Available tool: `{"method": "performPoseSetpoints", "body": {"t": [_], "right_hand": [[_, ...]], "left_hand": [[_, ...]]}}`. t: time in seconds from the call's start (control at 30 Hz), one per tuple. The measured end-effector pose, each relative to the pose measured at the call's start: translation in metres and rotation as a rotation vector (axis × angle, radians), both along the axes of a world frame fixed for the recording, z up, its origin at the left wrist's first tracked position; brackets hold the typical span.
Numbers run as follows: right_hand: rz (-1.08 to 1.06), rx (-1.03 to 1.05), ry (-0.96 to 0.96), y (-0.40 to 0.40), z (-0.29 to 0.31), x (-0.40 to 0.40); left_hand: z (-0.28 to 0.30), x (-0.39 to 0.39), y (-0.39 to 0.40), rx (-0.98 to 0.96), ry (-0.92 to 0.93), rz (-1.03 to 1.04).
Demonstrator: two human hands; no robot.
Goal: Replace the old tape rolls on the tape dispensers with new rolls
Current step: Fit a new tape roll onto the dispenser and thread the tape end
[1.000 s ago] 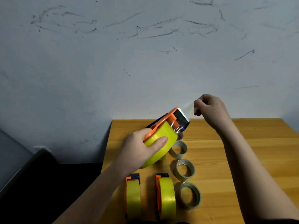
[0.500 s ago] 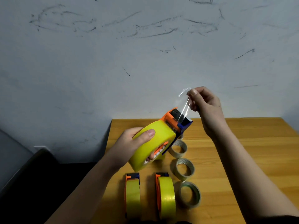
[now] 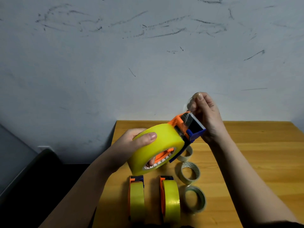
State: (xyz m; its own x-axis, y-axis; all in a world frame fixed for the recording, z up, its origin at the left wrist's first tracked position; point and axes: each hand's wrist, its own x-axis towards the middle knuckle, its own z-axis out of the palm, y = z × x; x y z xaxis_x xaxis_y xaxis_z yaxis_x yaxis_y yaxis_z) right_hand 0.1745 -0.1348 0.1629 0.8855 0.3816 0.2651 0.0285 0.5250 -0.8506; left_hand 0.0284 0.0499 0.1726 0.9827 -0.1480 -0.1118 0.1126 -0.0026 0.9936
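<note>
The left hand (image 3: 131,145) grips the yellow roll (image 3: 156,145) on the raised dispenser (image 3: 189,127), thumb on top. The right hand (image 3: 205,112) pinches the tape end (image 3: 189,104) just above the toothed edge. Below the fingers, the table (image 3: 246,153) holds two dispensers and used rolls.

Right half of counter (image 3: 263,153) bare wood, open approach. Front-left blocked: two loaded dispensers (image 3: 137,199) (image 3: 171,199) side by side, narrow gap between. Three near-empty rolls (image 3: 190,172) in a row just right of them. Wall (image 3: 148,63) bounds the back edge.
</note>
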Motion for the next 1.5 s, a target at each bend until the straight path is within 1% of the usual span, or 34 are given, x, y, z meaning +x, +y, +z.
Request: {"method": "performPoseSetpoints", "body": {"t": [0.13,0.23,0.37,0.47,0.63,0.77,0.9,1.07,1.23,1.37,1.43,1.5], "right_hand": [[-0.024,0.017,0.012,0.003,-0.002,-0.002],[-0.057,0.067,0.042,0.007,-0.002,-0.007],[-0.089,0.133,0.057,0.002,-0.005,-0.009],[-0.11,0.133,0.043,-0.007,-0.011,-0.011],[-0.254,-0.008,-0.033,-0.023,-0.008,-0.02],[-0.328,-0.076,-0.067,-0.03,0.0,-0.03],[-0.377,-0.126,-0.031,-0.034,0.003,-0.038],[-0.386,-0.119,0.02,-0.035,0.0,-0.045],[-0.368,-0.142,0.18,-0.035,-0.001,-0.054],[-0.406,-0.223,0.303,-0.034,0.005,-0.056],[-0.459,-0.259,0.294,-0.033,0.008,-0.054],[-0.557,-0.326,0.184,-0.032,0.009,-0.052]], "left_hand": [[0.002,-0.001,0.0,-0.002,0.014,0.016],[0.001,-0.001,0.0,-0.003,0.016,0.014],[0.003,-0.002,-0.001,-0.011,-0.023,0.016],[0.002,-0.004,0.0,0.003,-0.06,0.057],[0.001,-0.004,-0.002,0.022,-0.11,0.06],[-0.001,-0.004,-0.004,0.04,-0.153,0.076],[-0.003,-0.004,-0.007,0.063,-0.186,0.115],[-0.003,-0.006,-0.01,0.077,-0.216,0.156],[-0.006,-0.008,-0.014,0.091,-0.221,0.205],[-0.01,-0.009,-0.018,0.145,-0.244,0.243],[-0.011,-0.01,-0.02,0.15,-0.251,0.256],[-0.012,-0.01,-0.022,0.14,-0.238,0.253]]}}
